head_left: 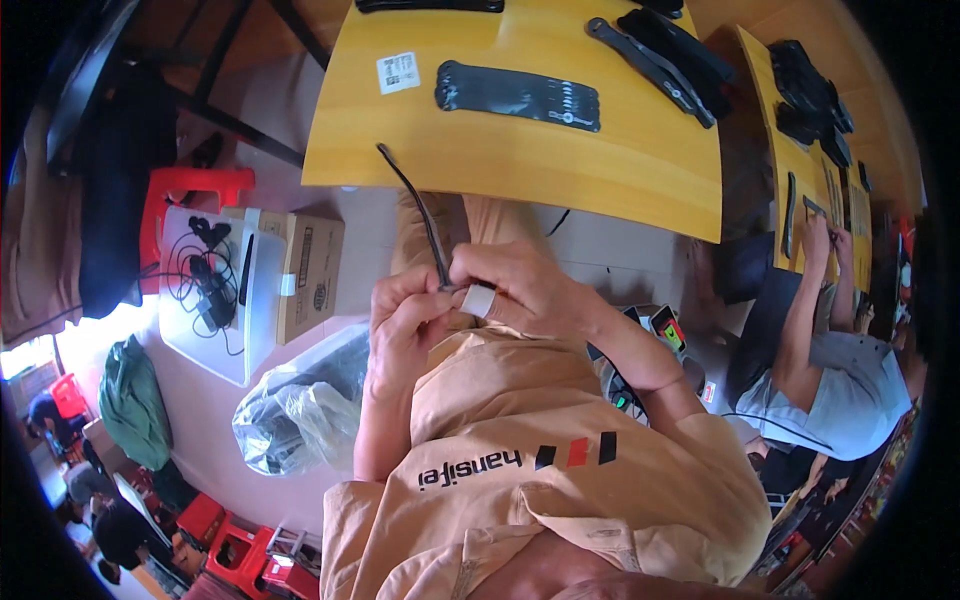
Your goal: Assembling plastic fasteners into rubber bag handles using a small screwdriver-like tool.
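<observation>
Just short of the worktop point(560, 162) — black strip point(424, 205), lower end pinched in the left hand point(408, 322), free end angled toward the worktop. Right hand point(530, 290) curled up close against the left, can't tell if it grips too. Flat black packet point(515, 95) on the worktop — white label point(398, 73) near its left end.

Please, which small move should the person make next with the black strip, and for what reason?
Probably hold the black strip still in the left hand and ease the right hand slightly aside. The two hands meet at its lower end and hide it from this view, so moving one away would likely let that end be checked.
</observation>
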`<action>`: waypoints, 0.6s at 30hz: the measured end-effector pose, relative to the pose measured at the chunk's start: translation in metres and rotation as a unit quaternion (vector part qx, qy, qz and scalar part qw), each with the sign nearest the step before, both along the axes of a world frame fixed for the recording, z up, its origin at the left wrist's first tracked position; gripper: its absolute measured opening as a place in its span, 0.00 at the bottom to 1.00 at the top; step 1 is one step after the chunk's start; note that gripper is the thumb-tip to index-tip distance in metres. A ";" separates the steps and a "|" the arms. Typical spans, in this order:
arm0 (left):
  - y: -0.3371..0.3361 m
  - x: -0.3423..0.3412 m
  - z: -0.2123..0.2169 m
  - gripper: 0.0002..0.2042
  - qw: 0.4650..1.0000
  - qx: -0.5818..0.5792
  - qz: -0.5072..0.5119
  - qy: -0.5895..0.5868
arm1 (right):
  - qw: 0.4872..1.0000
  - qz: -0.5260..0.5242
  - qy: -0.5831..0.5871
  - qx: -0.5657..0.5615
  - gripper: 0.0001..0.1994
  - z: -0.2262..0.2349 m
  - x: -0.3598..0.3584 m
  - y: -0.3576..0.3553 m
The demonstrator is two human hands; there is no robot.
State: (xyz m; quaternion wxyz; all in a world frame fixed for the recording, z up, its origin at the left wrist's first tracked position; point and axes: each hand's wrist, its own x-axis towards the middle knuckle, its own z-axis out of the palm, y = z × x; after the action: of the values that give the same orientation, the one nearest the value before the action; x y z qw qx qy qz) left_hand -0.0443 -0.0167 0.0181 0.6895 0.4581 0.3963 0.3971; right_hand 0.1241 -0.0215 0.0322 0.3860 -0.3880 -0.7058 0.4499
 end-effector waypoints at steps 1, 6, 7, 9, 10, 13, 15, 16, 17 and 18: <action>-0.002 0.001 -0.001 0.08 0.999 -0.008 0.011 -0.042 | 1.000 0.003 0.015 0.003 0.08 0.000 -0.002 -0.003; 0.000 0.005 0.005 0.08 0.978 -0.136 -0.011 -0.156 | 0.998 -0.013 0.037 -0.039 0.05 0.002 -0.001 -0.011; 0.001 0.007 0.005 0.12 0.981 -0.129 -0.016 -0.144 | 0.999 -0.016 0.037 -0.037 0.05 0.004 -0.001 -0.012; 0.001 0.014 0.015 0.12 0.996 -0.073 -0.020 -0.037 | 0.985 -0.064 0.110 -0.117 0.04 0.006 -0.003 -0.013; 0.000 0.016 0.019 0.13 0.997 -0.017 -0.017 0.072 | 0.985 -0.066 0.110 -0.115 0.04 0.007 -0.003 -0.014; -0.002 0.018 0.012 0.15 0.987 0.107 -0.017 0.117 | 0.994 -0.094 0.055 -0.020 0.05 0.006 -0.007 -0.016; -0.003 0.020 0.010 0.16 0.987 0.106 0.002 0.124 | 0.956 -0.079 0.209 -0.189 0.05 0.003 -0.009 -0.017; -0.003 0.022 0.012 0.16 0.986 0.107 0.001 0.124 | 0.956 -0.080 0.210 -0.188 0.05 0.003 -0.009 -0.017; -0.003 0.024 0.014 0.16 0.989 0.092 0.012 0.111 | 0.931 -0.080 0.262 -0.241 0.06 0.003 -0.009 -0.017; -0.003 0.026 0.016 0.16 0.992 0.078 0.024 0.098 | 0.901 -0.079 0.312 -0.292 0.07 0.002 -0.009 -0.018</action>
State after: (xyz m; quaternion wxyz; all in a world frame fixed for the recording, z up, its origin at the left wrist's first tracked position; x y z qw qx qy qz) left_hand -0.0186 -0.0199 0.0337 0.6002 0.5374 0.4404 0.3962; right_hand 0.1147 -0.0392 0.0344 0.4898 -0.3777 -0.3533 0.7019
